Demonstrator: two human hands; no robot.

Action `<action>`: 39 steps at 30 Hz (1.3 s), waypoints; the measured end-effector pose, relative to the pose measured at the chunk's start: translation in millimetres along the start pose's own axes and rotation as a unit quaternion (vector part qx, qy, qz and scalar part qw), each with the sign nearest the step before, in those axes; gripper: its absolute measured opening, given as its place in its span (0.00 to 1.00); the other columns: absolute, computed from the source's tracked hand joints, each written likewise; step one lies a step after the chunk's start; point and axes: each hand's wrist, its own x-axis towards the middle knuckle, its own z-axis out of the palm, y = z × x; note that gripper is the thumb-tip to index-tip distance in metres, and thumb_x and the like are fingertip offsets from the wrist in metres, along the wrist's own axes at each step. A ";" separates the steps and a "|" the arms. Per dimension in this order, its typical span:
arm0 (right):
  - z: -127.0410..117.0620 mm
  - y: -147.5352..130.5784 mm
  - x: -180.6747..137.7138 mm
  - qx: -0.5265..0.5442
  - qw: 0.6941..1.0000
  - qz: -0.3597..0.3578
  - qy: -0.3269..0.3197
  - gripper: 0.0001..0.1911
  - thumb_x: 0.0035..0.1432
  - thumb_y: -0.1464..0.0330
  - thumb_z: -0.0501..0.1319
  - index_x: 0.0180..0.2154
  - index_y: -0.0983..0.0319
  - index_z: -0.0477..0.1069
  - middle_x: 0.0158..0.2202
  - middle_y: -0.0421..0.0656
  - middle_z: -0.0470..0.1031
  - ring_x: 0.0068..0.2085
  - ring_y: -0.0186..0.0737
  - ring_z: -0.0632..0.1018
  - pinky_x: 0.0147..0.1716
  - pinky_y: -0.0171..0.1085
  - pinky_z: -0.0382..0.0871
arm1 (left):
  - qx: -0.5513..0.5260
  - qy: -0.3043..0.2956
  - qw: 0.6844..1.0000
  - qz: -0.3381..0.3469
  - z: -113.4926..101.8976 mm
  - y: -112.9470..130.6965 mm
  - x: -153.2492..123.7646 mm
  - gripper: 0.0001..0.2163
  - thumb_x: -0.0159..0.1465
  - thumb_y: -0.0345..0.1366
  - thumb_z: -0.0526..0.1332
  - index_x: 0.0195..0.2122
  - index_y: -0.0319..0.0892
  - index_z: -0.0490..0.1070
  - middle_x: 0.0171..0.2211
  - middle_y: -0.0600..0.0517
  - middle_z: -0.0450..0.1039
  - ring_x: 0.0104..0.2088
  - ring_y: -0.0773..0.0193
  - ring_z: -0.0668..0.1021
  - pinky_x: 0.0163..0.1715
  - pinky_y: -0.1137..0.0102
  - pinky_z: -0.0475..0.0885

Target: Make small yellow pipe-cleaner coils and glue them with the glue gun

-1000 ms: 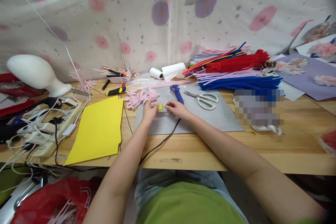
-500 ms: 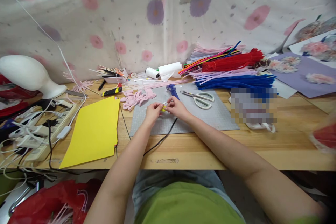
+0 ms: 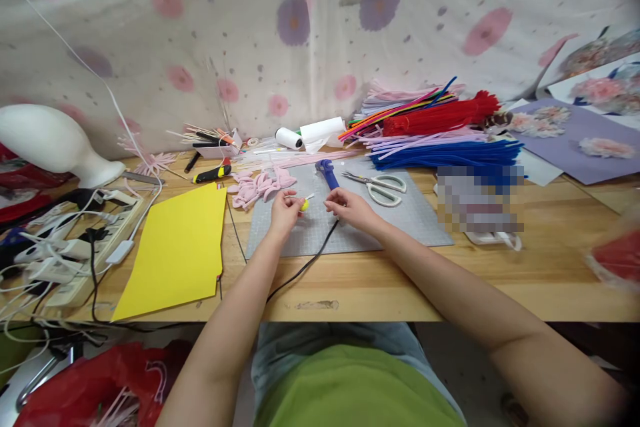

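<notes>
My left hand (image 3: pixel 283 208) pinches a small yellow ball with a short white stick (image 3: pixel 305 203) over the grey cutting mat (image 3: pixel 400 220). A little to the right, my right hand (image 3: pixel 346 203) hovers with its fingers curled; I cannot make out whether it holds anything. Just behind my hands lie a heap of bent pink pipe cleaners (image 3: pixel 260 185), a blue-handled tool (image 3: pixel 327 173) with a black cord, and white-handled scissors (image 3: pixel 383 185).
A yellow sheet (image 3: pixel 175 247) lies to the left, beside a power strip with tangled cables (image 3: pixel 70 247). Stacks of red, blue and pink pipe cleaners (image 3: pixel 440 133) fill the back right. White rolls (image 3: pixel 315 132), a utility knife (image 3: pixel 213 173) and a white foam head (image 3: pixel 55 143) stand behind.
My hands, together at the yellow ball half a second ago, have come apart: the right hand has let go and drawn slightly right, while the left keeps the ball.
</notes>
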 end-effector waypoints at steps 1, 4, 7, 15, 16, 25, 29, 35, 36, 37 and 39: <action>1.7 -1.2 1.5 0.025 1.000 0.017 -0.004 0.11 0.50 0.61 0.58 0.32 0.62 0.64 0.27 0.39 0.73 0.26 0.30 0.71 0.25 0.31 0.65 | -0.003 0.001 1.000 0.004 3.3 -0.7 -0.5 0.14 0.47 0.32 0.62 0.32 0.42 0.58 0.18 0.60 0.63 0.20 0.70 0.70 0.19 0.76 0.65; 11.0 -7.2 8.3 0.129 0.989 0.072 -0.019 0.16 0.47 0.61 0.61 0.36 0.61 0.61 0.26 0.38 0.72 0.26 0.30 0.72 0.23 0.31 0.66 | 0.005 -0.011 0.999 0.035 14.6 -4.0 -1.2 0.14 0.48 0.32 0.62 0.28 0.43 0.54 0.17 0.61 0.61 0.19 0.72 0.69 0.20 0.77 0.64; 18.7 -10.9 16.1 0.185 0.979 0.083 0.005 0.18 0.43 0.66 0.64 0.36 0.61 0.60 0.24 0.36 0.70 0.25 0.30 0.72 0.23 0.30 0.67 | 0.047 -0.001 0.997 0.067 20.3 -7.1 0.2 0.13 0.49 0.34 0.62 0.27 0.42 0.55 0.17 0.61 0.60 0.18 0.74 0.67 0.19 0.78 0.63; 25.2 2.9 30.5 0.204 0.973 0.105 0.001 0.14 0.42 0.75 0.63 0.32 0.62 0.61 0.20 0.33 0.68 0.22 0.29 0.71 0.25 0.32 0.69 | 0.064 -0.043 0.997 -0.022 10.0 -6.9 1.3 0.16 0.53 0.37 0.60 0.41 0.41 0.59 0.25 0.53 0.70 0.21 0.68 0.73 0.17 0.76 0.63; 26.6 5.1 31.2 0.199 0.974 0.110 0.001 0.14 0.42 0.75 0.63 0.32 0.62 0.60 0.20 0.33 0.67 0.21 0.29 0.71 0.24 0.32 0.69 | 0.071 -0.052 0.995 -0.042 7.0 -7.4 2.0 0.17 0.54 0.37 0.60 0.43 0.40 0.59 0.26 0.52 0.71 0.20 0.68 0.73 0.17 0.76 0.63; 26.1 6.8 28.5 -0.118 0.991 0.063 -0.003 0.10 0.45 0.70 0.62 0.31 0.61 0.63 0.21 0.35 0.69 0.23 0.30 0.69 0.24 0.30 0.58 | 0.347 0.022 0.933 0.095 -22.9 -6.7 26.5 0.08 0.48 0.32 0.64 0.30 0.42 0.69 0.32 0.50 0.71 0.31 0.64 0.73 0.34 0.69 0.66; 23.2 3.1 24.3 -0.208 0.976 0.057 0.016 0.08 0.48 0.69 0.61 0.32 0.60 0.64 0.22 0.36 0.68 0.25 0.32 0.68 0.26 0.32 0.56 | 0.460 -0.011 0.882 0.105 -12.0 -5.7 32.4 0.04 0.48 0.32 0.64 0.23 0.42 0.68 0.33 0.47 0.69 0.38 0.58 0.71 0.39 0.66 0.64; 22.6 8.1 19.5 -0.186 0.981 0.028 0.038 0.08 0.50 0.69 0.59 0.35 0.61 0.65 0.24 0.36 0.69 0.27 0.32 0.69 0.28 0.32 0.58 | 0.452 -0.013 0.887 0.100 -10.7 -7.3 35.2 0.06 0.52 0.31 0.61 0.20 0.42 0.65 0.26 0.50 0.66 0.31 0.61 0.70 0.36 0.67 0.64; 22.5 9.2 19.2 -0.175 0.983 0.028 0.046 0.08 0.50 0.68 0.58 0.35 0.61 0.65 0.24 0.37 0.69 0.27 0.32 0.70 0.28 0.32 0.58 | 0.428 0.001 0.898 0.104 -13.4 -8.4 35.5 0.06 0.52 0.31 0.61 0.20 0.42 0.65 0.25 0.51 0.66 0.30 0.62 0.70 0.36 0.68 0.63; 22.5 10.3 19.0 -0.162 0.985 0.028 0.055 0.08 0.50 0.68 0.58 0.35 0.61 0.65 0.25 0.37 0.69 0.28 0.32 0.70 0.29 0.32 0.59 | 0.405 0.014 0.908 0.107 -16.3 -10.1 36.0 0.05 0.52 0.30 0.61 0.21 0.42 0.65 0.24 0.52 0.65 0.30 0.63 0.70 0.35 0.69 0.63; 22.6 12.4 19.0 -0.140 0.987 0.028 0.068 0.07 0.51 0.67 0.58 0.35 0.61 0.66 0.26 0.38 0.69 0.28 0.32 0.70 0.29 0.32 0.60 | 0.365 0.033 0.924 0.105 -22.1 -14.9 37.6 0.04 0.52 0.30 0.60 0.23 0.42 0.65 0.23 0.53 0.65 0.28 0.64 0.69 0.34 0.70 0.63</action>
